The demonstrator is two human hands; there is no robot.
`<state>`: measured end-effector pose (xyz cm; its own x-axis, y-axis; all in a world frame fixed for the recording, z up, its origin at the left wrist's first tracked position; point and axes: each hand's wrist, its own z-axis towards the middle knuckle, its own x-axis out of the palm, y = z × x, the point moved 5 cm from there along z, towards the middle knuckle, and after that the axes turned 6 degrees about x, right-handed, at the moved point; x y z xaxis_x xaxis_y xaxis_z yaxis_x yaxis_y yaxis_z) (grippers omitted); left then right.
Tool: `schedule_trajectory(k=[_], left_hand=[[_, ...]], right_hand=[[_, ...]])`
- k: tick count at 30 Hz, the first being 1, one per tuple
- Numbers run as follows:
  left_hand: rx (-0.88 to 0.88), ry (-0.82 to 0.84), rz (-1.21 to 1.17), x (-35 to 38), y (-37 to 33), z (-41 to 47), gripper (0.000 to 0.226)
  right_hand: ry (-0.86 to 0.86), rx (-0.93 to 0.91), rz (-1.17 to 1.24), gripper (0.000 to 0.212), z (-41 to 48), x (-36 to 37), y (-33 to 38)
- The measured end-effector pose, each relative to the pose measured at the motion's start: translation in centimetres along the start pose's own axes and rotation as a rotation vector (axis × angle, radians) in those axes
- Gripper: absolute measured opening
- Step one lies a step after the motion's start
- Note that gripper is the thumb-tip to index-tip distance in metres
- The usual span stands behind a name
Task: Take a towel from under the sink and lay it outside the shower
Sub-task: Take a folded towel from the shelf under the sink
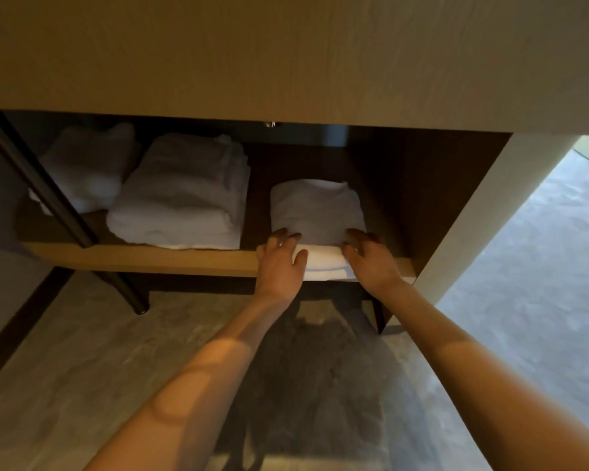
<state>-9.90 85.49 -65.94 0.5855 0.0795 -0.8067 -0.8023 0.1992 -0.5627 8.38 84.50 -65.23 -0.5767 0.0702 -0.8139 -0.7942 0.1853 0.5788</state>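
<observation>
A folded white towel (315,212) lies on the right part of the wooden shelf (143,258) under the sink cabinet, its front fold hanging a little over the shelf edge. My left hand (279,263) grips the towel's front left corner, fingers on top and thumb curled at the front fold. My right hand (371,263) holds the front right corner the same way. Both arms reach in from below.
A larger stack of folded white towels (181,202) sits to the left, with another white bundle (89,168) further left behind a dark leg (38,178). The cabinet front (286,56) overhangs above. A side panel (473,212) closes the right. Grey stone floor (541,266) spreads below.
</observation>
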Motion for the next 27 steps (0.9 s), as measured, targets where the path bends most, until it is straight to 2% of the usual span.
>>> schedule_trajectory(k=[7,11,14,17,22,27], left_hand=[[-0.010,-0.068,-0.294,-1.0,0.3,-5.2,0.037],[-0.086,0.014,-0.535,-0.8,1.8,-7.9,0.031],[-0.102,0.131,-0.625,-0.3,2.7,-8.4,0.048],[-0.099,0.263,-0.718,0.5,3.4,-8.1,0.064],[-0.149,0.353,-0.771,0.0,2.6,-8.6,0.072],[-0.363,0.313,-0.808,-5.2,-0.9,-11.9,0.068]], right_hand=[[-0.071,0.047,0.136,0.040,-4.3,1.4,-2.7],[0.117,0.106,0.295,0.040,-6.5,2.6,-4.4],[0.261,0.085,0.449,0.043,-7.1,2.5,-4.4],[0.328,0.080,0.588,0.046,-7.4,2.1,-4.9],[0.337,0.114,0.749,0.041,-9.1,1.0,-4.2],[0.244,0.279,0.713,0.050,-14.2,-2.8,-1.6]])
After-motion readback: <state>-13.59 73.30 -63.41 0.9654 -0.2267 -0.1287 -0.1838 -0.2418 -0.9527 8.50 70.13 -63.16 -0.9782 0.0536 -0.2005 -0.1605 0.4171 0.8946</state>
